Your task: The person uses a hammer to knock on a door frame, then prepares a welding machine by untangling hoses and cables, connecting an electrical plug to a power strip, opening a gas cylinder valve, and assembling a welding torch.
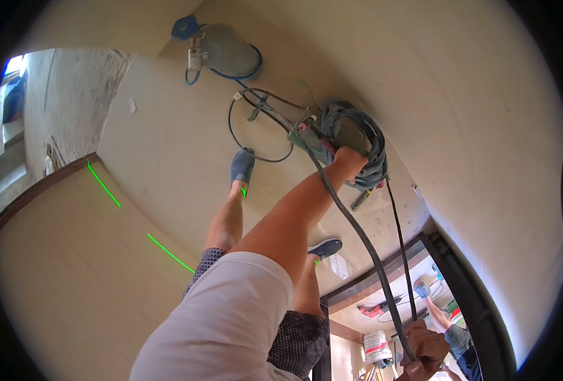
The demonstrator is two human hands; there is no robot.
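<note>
So that tangling is presumably avoided, a dark cable [379,265] is gripped in the closed right hand [426,351], while the coil [377,147] is touched by the left hand [350,162], whose closure cannot be told.

We hold our left arm [297,213] nearly straight, left grip [351,160] far forward; our right grip [427,351] curls closed, lower.

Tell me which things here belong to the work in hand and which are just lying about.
Seemingly in use:
dark grey coil, at the left hand
thick cable, held by the right hand

Seemingly just lying about:
red power tool
white bucket
pale scrap
</note>
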